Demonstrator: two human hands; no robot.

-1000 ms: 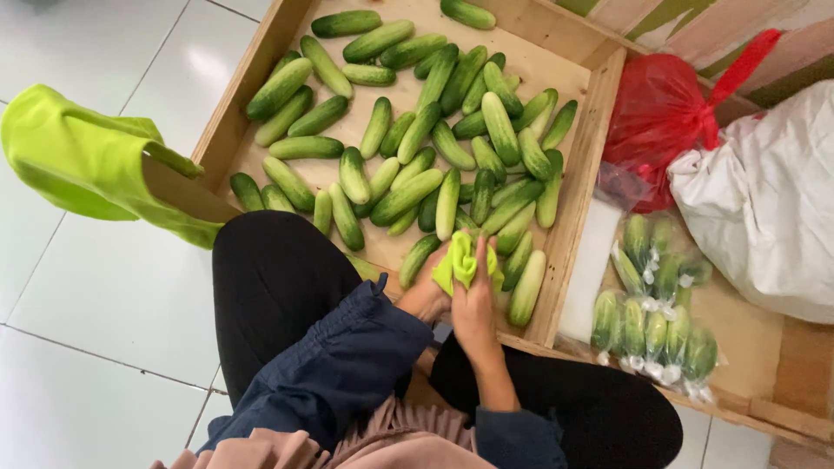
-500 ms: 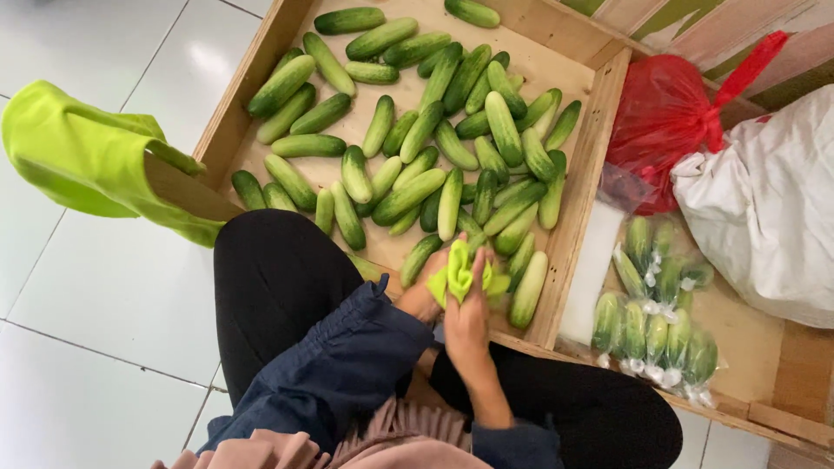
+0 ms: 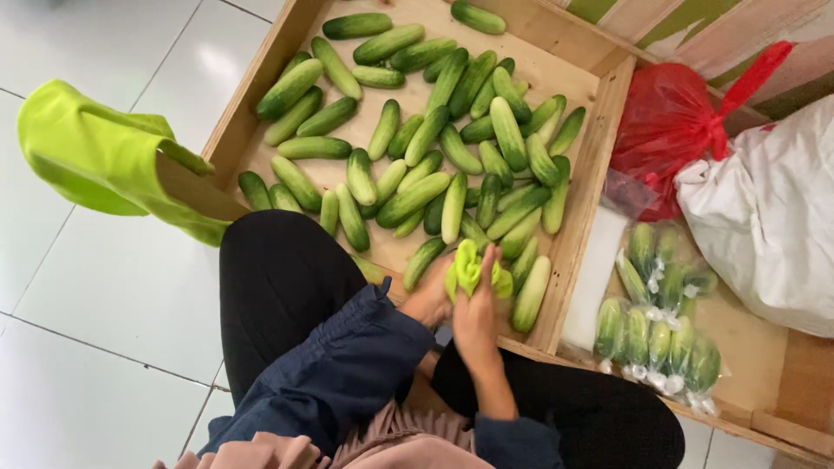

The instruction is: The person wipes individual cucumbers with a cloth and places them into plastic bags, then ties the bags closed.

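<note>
Both hands meet at the near edge of a shallow wooden crate (image 3: 584, 187) that sits on the white tiled floor (image 3: 95, 287). The right hand (image 3: 476, 317) has its fingers closed around a crumpled light-green cloth (image 3: 469, 267), pressing it from the near side, and the left hand (image 3: 430, 295), coming out of a dark blue sleeve (image 3: 347, 360), grips the same cloth from the left, so the 2 hands are together on it. Whether a cucumber lies inside the cloth cannot be told. The cloth sits just above the crate's near rim, with a pale cucumber (image 3: 532, 293) just to its right and another cucumber (image 3: 423, 262) just to its left. The loose pile of cucumbers (image 3: 434, 148) covers most of the crate floor. To the right, a second compartment holds bagged cucumbers (image 3: 660, 321), a red plastic bag (image 3: 669, 130) and a white sack (image 3: 769, 217). A lime-green fabric bag (image 3: 95, 156) stands on the floor at left, beside the person's black-trousered knee (image 3: 278, 278).
</note>
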